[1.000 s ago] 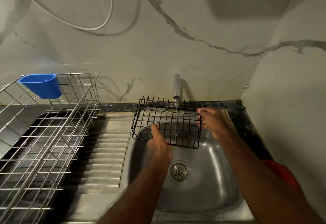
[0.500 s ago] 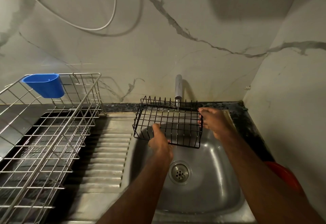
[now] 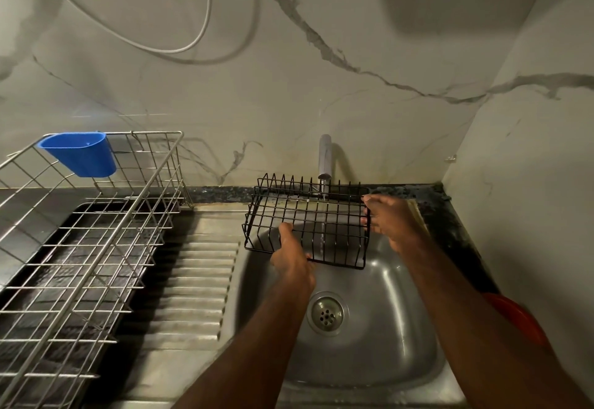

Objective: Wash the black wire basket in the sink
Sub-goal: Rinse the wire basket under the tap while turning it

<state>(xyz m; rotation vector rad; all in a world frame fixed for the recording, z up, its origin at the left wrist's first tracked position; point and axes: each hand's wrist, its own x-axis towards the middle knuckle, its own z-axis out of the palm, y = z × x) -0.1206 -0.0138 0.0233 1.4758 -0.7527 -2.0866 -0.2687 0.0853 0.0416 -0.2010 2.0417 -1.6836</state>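
Two bare hands hold a black wire basket [image 3: 308, 222] over the far half of a stainless steel sink [image 3: 379, 328]. The left hand [image 3: 294, 259] grips its near edge, thumb inside the wires. The right hand [image 3: 390, 220] grips its right side. A thin water stream from the grey tap [image 3: 324, 159] passes through the basket. A silver wire dish rack [image 3: 96, 247] stands left.
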